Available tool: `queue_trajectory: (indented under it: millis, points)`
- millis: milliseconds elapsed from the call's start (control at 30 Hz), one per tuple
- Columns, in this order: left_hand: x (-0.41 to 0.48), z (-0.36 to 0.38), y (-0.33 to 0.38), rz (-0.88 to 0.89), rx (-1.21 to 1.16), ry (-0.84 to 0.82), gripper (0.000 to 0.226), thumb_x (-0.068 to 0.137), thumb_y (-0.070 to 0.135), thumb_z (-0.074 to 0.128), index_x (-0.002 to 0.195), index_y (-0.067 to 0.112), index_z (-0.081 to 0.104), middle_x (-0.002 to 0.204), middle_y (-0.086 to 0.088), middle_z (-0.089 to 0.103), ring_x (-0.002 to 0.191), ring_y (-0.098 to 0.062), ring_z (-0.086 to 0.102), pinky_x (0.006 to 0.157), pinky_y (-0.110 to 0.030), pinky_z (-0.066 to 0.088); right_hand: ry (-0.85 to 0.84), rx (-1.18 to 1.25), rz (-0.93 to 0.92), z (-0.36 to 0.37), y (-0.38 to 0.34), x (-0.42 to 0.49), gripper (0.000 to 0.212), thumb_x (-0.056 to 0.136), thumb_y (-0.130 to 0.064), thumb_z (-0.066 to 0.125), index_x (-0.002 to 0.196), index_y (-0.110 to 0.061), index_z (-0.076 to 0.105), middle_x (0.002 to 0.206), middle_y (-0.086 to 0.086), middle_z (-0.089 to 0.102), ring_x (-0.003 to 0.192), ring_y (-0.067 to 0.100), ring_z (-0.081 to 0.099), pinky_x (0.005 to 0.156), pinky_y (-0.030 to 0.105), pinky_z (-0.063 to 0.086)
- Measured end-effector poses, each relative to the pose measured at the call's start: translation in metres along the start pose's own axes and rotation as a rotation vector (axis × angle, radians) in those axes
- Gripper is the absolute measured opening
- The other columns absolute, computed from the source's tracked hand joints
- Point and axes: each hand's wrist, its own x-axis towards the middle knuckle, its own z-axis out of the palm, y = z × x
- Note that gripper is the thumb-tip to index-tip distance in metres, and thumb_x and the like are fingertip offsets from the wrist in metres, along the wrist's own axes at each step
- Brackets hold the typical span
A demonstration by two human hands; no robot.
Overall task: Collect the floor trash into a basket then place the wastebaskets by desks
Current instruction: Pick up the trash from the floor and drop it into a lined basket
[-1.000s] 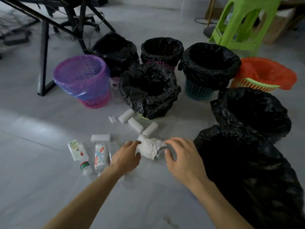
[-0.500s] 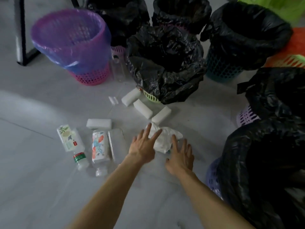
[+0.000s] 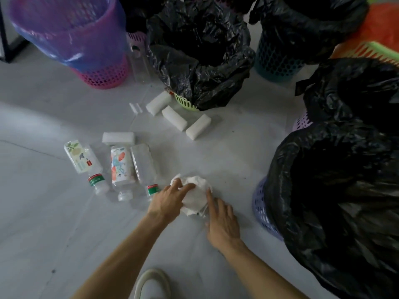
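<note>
A crumpled white paper wad (image 3: 194, 196) lies on the grey floor, low in the middle of the head view. My left hand (image 3: 169, 198) rests on its left side with straight fingers laid over the top. My right hand (image 3: 222, 221) touches its right edge with an outstretched index finger. Close by on the right stands a lilac wastebasket (image 3: 262, 209) lined with a black bag (image 3: 336, 190). Left of the wad lie three plastic bottles (image 3: 122, 167). Several white foam blocks (image 3: 174, 118) lie farther back.
Behind the trash stand a pink basket with a purple liner (image 3: 101, 76), a green basket in a black bag (image 3: 186, 104), a teal basket (image 3: 276, 65), an orange-lined basket (image 3: 377, 29) and another lilac basket (image 3: 302, 124). A clear bottle (image 3: 138, 61) stands between two baskets. My shoe (image 3: 151, 285) shows at the bottom edge.
The camera has dropped closer to the floor. Both hands have closed in on the paper wad from either side, and the wad has slid nearer to me.
</note>
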Motion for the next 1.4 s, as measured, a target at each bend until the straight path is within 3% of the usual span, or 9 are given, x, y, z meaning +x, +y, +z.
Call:
queue_trajectory:
  millis: [100, 267, 500, 700, 833, 933, 1033, 1133, 1400]
  points:
    - [-0.021, -0.011, 0.003, -0.049, -0.066, 0.047, 0.043, 0.094, 0.016, 0.050, 0.135, 0.032, 0.052, 0.124, 0.000, 0.059, 0.099, -0.032, 0.065, 0.070, -0.039, 0.053, -0.134, 0.049, 0.092, -0.009, 0.004, -0.006, 0.119, 0.087, -0.037, 0.066, 0.147, -0.033, -0.036, 0.151, 0.008, 0.036, 0.129, 0.034, 0.044, 0.101, 0.046, 0.045]
    - [-0.057, -0.033, -0.003, -0.207, -0.341, 0.240, 0.025, 0.089, 0.017, 0.056, 0.110, 0.026, 0.067, 0.105, -0.004, 0.066, 0.095, -0.033, 0.065, 0.074, -0.040, 0.053, -0.304, 0.351, 0.140, -0.035, -0.007, -0.024, 0.099, 0.084, -0.050, 0.058, 0.157, -0.036, -0.007, 0.155, 0.011, 0.036, 0.133, 0.035, 0.047, 0.106, 0.041, 0.043]
    - [-0.094, -0.102, 0.019, -0.422, -0.687, 0.487, 0.011, 0.090, 0.019, 0.061, 0.096, 0.025, 0.069, 0.084, 0.000, 0.065, 0.086, -0.030, 0.064, 0.070, -0.034, 0.049, -0.028, 0.974, -0.024, -0.146, -0.021, -0.100, 0.095, 0.074, -0.065, 0.066, 0.155, -0.041, 0.023, 0.124, -0.010, 0.062, 0.101, 0.003, 0.065, 0.090, 0.027, 0.053]
    - [-0.092, -0.183, 0.115, -0.172, -0.611, 0.587, 0.026, 0.091, 0.018, 0.059, 0.114, 0.023, 0.068, 0.102, -0.003, 0.068, 0.094, -0.025, 0.062, 0.072, -0.027, 0.036, 0.393, 1.253, -0.034, -0.254, 0.037, -0.153, 0.059, 0.085, -0.026, 0.077, 0.138, -0.033, 0.053, 0.109, -0.020, 0.072, 0.096, 0.000, 0.070, 0.078, 0.014, 0.053]
    - [-0.093, -0.195, 0.191, 0.150, -0.566, 0.531, 0.034, 0.092, 0.019, 0.057, 0.125, 0.027, 0.059, 0.119, 0.002, 0.058, 0.103, -0.021, 0.058, 0.082, -0.033, 0.048, 0.579, 1.106, 0.097, -0.277, 0.096, -0.164, 0.061, 0.086, -0.033, 0.075, 0.141, -0.035, 0.048, 0.105, -0.026, 0.067, 0.088, -0.015, 0.064, 0.069, 0.002, 0.046]
    - [-0.089, -0.179, 0.231, 0.339, -0.355, 0.358, 0.047, 0.092, 0.022, 0.054, 0.136, 0.035, 0.047, 0.139, 0.007, 0.047, 0.117, -0.021, 0.055, 0.089, -0.039, 0.051, 0.569, 0.893, 0.187, -0.274, 0.142, -0.170, 0.069, 0.083, -0.045, 0.074, 0.144, -0.039, 0.043, 0.119, -0.017, 0.063, 0.094, -0.009, 0.062, 0.079, 0.010, 0.045]
    - [-0.079, -0.147, 0.247, 0.397, 0.021, 0.145, 0.060, 0.094, 0.027, 0.050, 0.148, 0.042, 0.028, 0.158, 0.000, 0.027, 0.142, -0.027, 0.032, 0.113, -0.044, 0.033, 0.507, 0.621, 0.263, -0.255, 0.183, -0.170, 0.065, 0.084, -0.054, 0.067, 0.143, -0.033, 0.049, 0.139, -0.003, 0.053, 0.120, 0.016, 0.053, 0.096, 0.033, 0.044]
    - [-0.071, -0.129, 0.242, 0.422, 0.189, 0.121, 0.059, 0.097, 0.037, 0.042, 0.152, 0.045, 0.023, 0.163, -0.005, 0.019, 0.148, -0.028, 0.021, 0.122, -0.046, 0.010, 0.514, 0.364, 0.338, -0.240, 0.209, -0.169, 0.056, 0.085, -0.065, 0.053, 0.131, -0.033, 0.058, 0.141, -0.003, 0.054, 0.133, 0.028, 0.042, 0.105, 0.050, 0.040]
    - [-0.055, -0.134, 0.214, 0.418, 0.264, 0.171, 0.072, 0.094, 0.036, 0.039, 0.154, 0.049, 0.001, 0.167, 0.000, -0.003, 0.144, -0.023, 0.029, 0.117, -0.046, 0.027, 0.188, 0.037, 0.293, -0.216, 0.205, -0.144, 0.046, 0.093, -0.061, 0.044, 0.131, -0.039, 0.055, 0.150, -0.014, 0.042, 0.150, 0.013, 0.011, 0.119, 0.046, 0.019]
